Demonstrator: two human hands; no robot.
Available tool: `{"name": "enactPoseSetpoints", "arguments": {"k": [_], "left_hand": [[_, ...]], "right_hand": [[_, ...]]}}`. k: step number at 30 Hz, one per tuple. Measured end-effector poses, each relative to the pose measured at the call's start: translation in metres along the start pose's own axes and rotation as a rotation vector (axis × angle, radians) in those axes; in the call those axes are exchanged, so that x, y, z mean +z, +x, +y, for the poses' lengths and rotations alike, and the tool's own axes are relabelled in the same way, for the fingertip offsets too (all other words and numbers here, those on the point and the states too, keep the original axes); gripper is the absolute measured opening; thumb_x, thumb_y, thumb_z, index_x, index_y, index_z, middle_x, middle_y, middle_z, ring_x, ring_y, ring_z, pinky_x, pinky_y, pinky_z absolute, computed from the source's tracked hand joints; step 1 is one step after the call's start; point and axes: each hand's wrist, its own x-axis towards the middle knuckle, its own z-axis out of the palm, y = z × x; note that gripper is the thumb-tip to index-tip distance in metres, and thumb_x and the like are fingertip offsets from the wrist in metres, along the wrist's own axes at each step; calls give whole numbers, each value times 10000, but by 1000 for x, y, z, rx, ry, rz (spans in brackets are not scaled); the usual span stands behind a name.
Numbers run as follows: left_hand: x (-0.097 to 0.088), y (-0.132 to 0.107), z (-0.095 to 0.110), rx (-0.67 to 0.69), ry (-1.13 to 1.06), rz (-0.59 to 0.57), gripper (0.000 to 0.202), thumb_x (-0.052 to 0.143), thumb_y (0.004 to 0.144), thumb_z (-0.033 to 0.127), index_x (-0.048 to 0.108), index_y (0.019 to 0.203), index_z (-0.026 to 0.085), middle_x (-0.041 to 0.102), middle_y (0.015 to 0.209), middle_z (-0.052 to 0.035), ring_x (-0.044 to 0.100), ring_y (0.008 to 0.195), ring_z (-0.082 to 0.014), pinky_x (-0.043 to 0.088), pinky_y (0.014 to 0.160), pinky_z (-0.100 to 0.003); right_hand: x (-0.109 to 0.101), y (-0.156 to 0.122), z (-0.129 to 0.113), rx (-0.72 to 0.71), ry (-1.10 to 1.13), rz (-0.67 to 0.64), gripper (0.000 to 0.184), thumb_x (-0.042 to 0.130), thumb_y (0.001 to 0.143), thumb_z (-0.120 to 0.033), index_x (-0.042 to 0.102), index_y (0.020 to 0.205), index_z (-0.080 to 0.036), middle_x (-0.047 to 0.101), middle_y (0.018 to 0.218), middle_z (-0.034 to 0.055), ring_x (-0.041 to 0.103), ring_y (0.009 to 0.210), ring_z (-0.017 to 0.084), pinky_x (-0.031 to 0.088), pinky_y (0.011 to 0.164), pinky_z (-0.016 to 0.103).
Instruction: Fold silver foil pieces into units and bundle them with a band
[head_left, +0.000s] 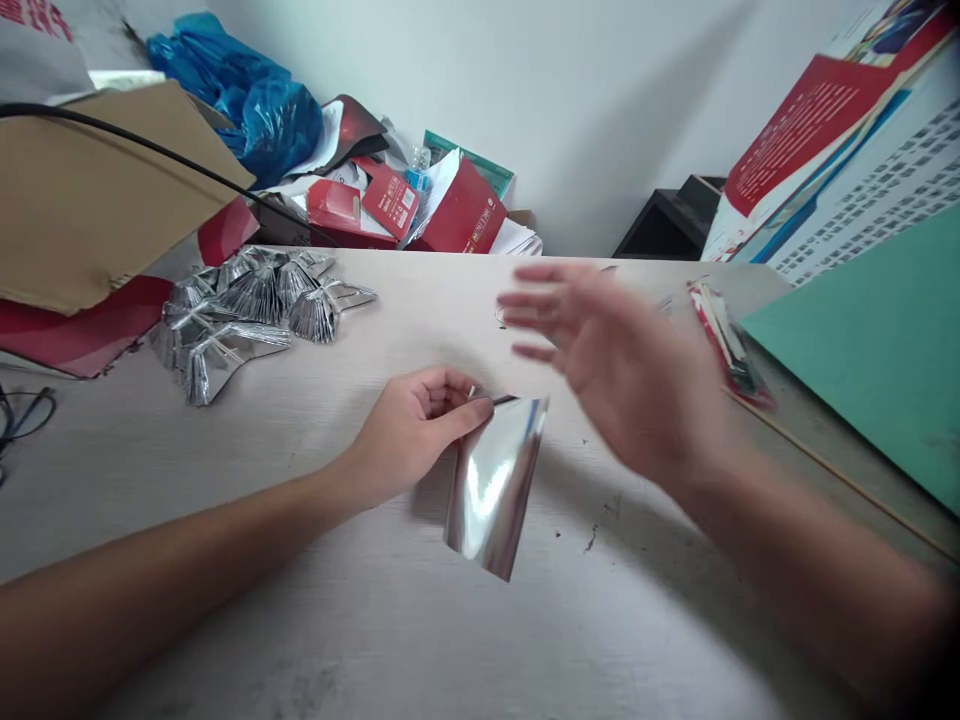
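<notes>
My left hand (416, 425) pinches the top corner of a shiny silver foil sheet (495, 490), which hangs down over the pale wooden table (375, 620). My right hand (615, 365) hovers above the table to the right of the sheet, fingers stretched out and spread, blurred by motion and holding nothing. A pile of folded silver foil pieces (240, 310) lies at the left rear of the table.
Brown cardboard (90, 190) with a black cable across it sits at the far left. Red boxes (427, 205) and a blue plastic bag (247, 95) are heaped by the wall. A green board (877, 340) and red-edged cards (724, 335) lie at the right.
</notes>
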Motion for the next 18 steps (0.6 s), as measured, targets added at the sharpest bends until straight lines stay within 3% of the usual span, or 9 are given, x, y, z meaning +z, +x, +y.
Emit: {"name": "enactPoseSetpoints", "arguments": {"k": [2,4,9,12,18], "left_hand": [[5,0,2,-3,2,6,214,780,844,363,695,895,173,702,839,-16,643,770,-130,506,707,-241],[9,3,4,-17,-12,30,223,786,833,364,712,905,166,722,875,-34,659,811,-147,515,743,-255],[11,10,5,-81,-90,134,230,775,844,374,728,955,178,733,834,-22,654,748,-135,513,707,-251],[9,10,3,-59,-35,142,223,755,864,375,740,957,172,733,819,-27,651,739,-140,518,716,-258],[5,6,0,-28,46,174,214,736,868,378,690,811,177,666,721,-8,589,666,-142,469,640,-258]], "right_hand": [[5,-5,5,88,50,-91,340,590,925,-494,644,1202,-304,683,1195,29,661,1098,197,553,883,333],[8,-9,16,191,96,-173,440,716,843,-401,588,1250,-291,689,1058,27,672,938,144,541,815,292],[10,-7,44,207,238,-72,358,732,824,-382,622,1126,-225,538,712,-51,496,592,36,390,572,191],[10,-6,51,156,250,18,327,738,823,-389,637,1082,-217,529,723,-51,479,582,28,368,553,183],[12,-9,51,151,293,6,292,735,824,-394,671,1044,-213,558,768,-27,475,631,40,364,573,184]]}}
